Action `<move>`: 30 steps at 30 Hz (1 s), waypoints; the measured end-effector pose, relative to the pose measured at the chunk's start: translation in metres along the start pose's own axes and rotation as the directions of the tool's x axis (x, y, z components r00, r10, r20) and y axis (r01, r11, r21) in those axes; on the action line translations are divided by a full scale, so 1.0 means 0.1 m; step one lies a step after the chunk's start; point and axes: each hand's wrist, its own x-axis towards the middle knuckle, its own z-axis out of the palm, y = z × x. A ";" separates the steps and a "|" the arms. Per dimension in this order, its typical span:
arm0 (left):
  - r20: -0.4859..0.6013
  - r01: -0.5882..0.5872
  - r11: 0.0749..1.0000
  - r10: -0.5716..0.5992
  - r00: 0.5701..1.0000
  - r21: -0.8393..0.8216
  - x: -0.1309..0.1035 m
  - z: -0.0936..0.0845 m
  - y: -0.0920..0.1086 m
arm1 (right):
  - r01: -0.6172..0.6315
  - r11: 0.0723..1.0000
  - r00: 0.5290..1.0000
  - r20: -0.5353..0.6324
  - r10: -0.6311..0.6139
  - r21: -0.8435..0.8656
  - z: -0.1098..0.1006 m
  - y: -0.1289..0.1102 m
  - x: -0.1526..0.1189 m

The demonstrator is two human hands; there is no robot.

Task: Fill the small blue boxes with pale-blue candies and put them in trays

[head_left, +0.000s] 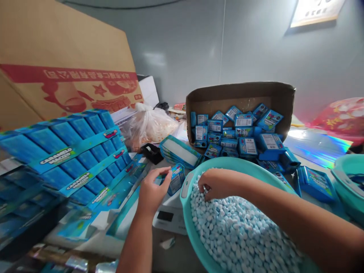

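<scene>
My left hand (155, 185) pinches the left edge of a small blue candy box (176, 180) between thumb and fingers. That box stands on a white digital scale (170, 223) with a dark display. My right hand (212, 184) reaches into a turquoise basin (186, 189), its fingers curled down among light blue and white candies (241, 235). The fingertips are partly hidden by the candies and the hand itself. Flat blue printed card pieces (180, 151) lie just behind the small box, beside a black tape dispenser (152, 152).
At the back a cardboard carton (241, 91) holds many small blue boxes, some spilling out at its front right. On the left stand stacked blue display trays (76, 155) before a large brown carton (65, 49). A tied clear bag (150, 123) lies behind; another turquoise basin (344, 174) is at right.
</scene>
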 end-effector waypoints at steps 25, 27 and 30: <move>0.409 0.414 0.896 -0.322 0.854 -0.159 -0.09 -0.10 -0.01 | 0.299 0.864 0.798 -0.602 0.007 0.406 -0.06 -0.17 0.19; 0.354 0.361 0.896 -0.259 0.898 -0.258 -0.09 -0.16 0.00 | 0.313 0.835 0.772 -0.633 0.054 0.453 -0.04 -0.28 0.30; 0.264 0.247 0.871 -0.142 0.954 -0.424 -0.08 -0.23 -0.06 | 0.348 0.865 0.761 -0.647 -0.036 0.362 -0.07 -0.39 0.46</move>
